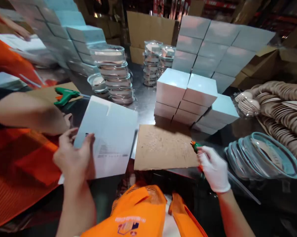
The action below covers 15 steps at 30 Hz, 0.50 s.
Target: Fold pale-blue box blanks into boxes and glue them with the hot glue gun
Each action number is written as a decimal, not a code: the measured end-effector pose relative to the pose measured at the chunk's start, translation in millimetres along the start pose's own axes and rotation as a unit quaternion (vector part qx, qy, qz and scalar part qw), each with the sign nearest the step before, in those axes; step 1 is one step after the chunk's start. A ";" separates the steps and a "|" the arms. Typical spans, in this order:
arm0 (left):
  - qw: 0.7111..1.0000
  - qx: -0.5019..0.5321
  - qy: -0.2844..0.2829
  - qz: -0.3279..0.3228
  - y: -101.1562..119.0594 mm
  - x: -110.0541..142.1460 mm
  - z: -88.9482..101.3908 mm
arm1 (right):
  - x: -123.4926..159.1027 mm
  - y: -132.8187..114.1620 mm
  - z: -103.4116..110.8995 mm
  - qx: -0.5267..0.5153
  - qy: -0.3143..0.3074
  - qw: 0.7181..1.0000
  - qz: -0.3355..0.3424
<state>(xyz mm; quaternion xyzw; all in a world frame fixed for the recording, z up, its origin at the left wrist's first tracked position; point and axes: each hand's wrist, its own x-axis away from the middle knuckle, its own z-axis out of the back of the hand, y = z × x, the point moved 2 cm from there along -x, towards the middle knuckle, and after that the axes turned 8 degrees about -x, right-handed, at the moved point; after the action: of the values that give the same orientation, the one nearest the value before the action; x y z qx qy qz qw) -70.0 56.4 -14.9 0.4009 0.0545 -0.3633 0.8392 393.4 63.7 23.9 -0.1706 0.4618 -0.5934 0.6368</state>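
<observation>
My bare left hand (75,153) grips the edge of a white box (111,131), tilted toward me, with small print on its side. In my gloved right hand (214,169) is a green and orange glue gun (195,146), its tip over the right edge of a cardboard sheet (160,148). Glossy dried glue spots mark that sheet. A clear stick runs out behind the glove. Most of the gun's body is hidden by my fingers.
Stacked white boxes (185,89) stand ahead. Plastic-wrapped round containers (116,75) are piled at centre left, with glass-like lids (262,154) at right. Another green glue gun (67,95) lies on cardboard at left. A co-worker's arm (32,112) reaches in close beside my left hand.
</observation>
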 end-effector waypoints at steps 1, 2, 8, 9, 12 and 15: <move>0.998 0.024 0.006 -0.058 16.4 8.9 14.1 | 18.6 -4.6 -8.5 -0.019 -0.010 0.998 0.055; 0.992 0.058 0.000 -0.113 32.4 19.2 24.8 | 31.7 -11.8 -16.1 -0.037 -0.012 0.994 0.106; 0.888 0.207 -0.258 -0.319 70.6 90.6 18.9 | 39.9 -47.9 -41.6 -0.077 -0.004 0.976 0.204; 0.876 0.215 -0.279 -0.330 66.4 98.3 14.5 | 39.3 -46.1 -42.4 -0.080 -0.014 0.979 0.190; 0.853 0.224 -0.311 -0.354 49.7 109.3 6.2 | 39.3 -26.7 -41.4 -0.123 -0.111 0.984 0.065; 0.845 0.209 -0.332 -0.363 34.8 112.1 3.3 | 44.7 -1.8 -43.9 -0.234 -0.357 0.897 -0.111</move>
<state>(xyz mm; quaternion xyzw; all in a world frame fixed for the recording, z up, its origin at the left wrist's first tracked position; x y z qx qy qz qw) 33.9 5.1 -33.5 0.3736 -0.1631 -0.7563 0.5117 351.8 37.0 -14.6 -0.5652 0.3066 -0.4343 0.6308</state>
